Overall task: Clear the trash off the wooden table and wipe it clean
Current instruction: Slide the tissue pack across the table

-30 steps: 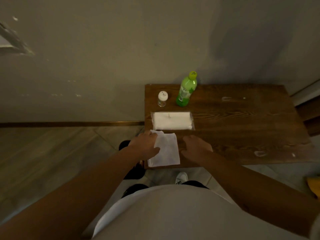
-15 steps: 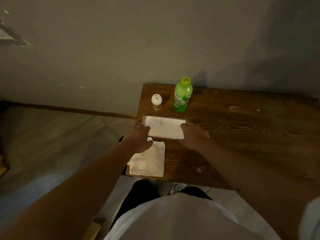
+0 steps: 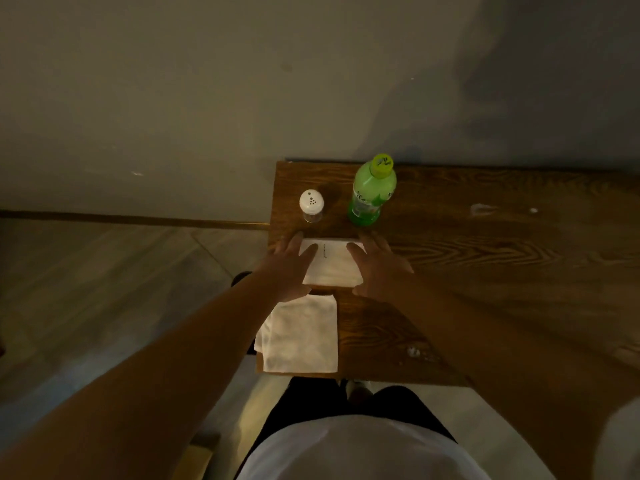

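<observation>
A white tissue pack (image 3: 331, 263) lies near the left end of the wooden table (image 3: 485, 271). My left hand (image 3: 289, 266) rests on its left end and my right hand (image 3: 379, 266) on its right end, fingers spread over it. A white cloth (image 3: 301, 336) lies flat just below the pack, at the table's front left corner, partly over the edge. Behind the pack stand a green plastic bottle (image 3: 372, 192) and a small white-capped shaker (image 3: 311, 206). Small wet or crumb spots show at the front (image 3: 414, 351) and far right (image 3: 483, 208).
A grey wall runs right behind the table. Grey tiled floor (image 3: 104, 289) lies to the left, with a brass strip along the wall base. My legs and a shoe (image 3: 358, 389) are under the front edge.
Both hands left the cloth and moved forward onto the two ends of the tissue pack. The view shifted closer and lower over the table.
</observation>
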